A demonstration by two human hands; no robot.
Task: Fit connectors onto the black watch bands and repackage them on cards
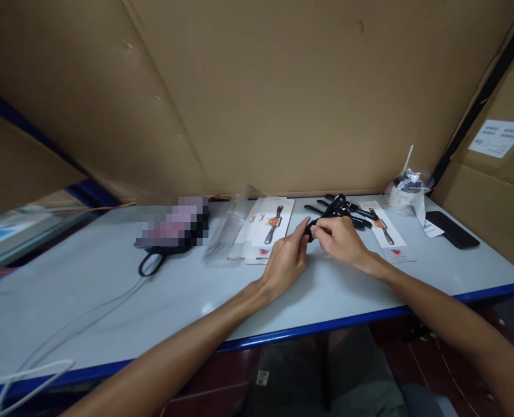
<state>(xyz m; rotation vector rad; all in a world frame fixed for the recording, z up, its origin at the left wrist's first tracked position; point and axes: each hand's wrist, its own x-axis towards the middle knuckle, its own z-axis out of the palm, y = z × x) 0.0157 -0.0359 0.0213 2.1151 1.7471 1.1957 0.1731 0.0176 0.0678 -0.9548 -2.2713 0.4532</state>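
My left hand [286, 255] is closed round the lower part of a black spokeshave [335, 204], which I hold tilted above the table. The fingers of my right hand [341, 236] pinch at its middle; whatever small part they grip there is hidden. One curved handle sticks up past my fingers. Just behind my right hand lies a pile of similar black spokeshaves [361, 222]. Printed cards [257, 234] picturing such a tool lie stacked to the left of my hands, and another printed card [389, 234] lies to the right.
Clear plastic bags [226, 234] lie left of the cards. Farther left is a pixelated object with a strap [150, 265] and a cable. A bagged cup [405, 194] and a black phone [453, 230] sit at the right. Cardboard [257, 104] walls the table [187, 313].
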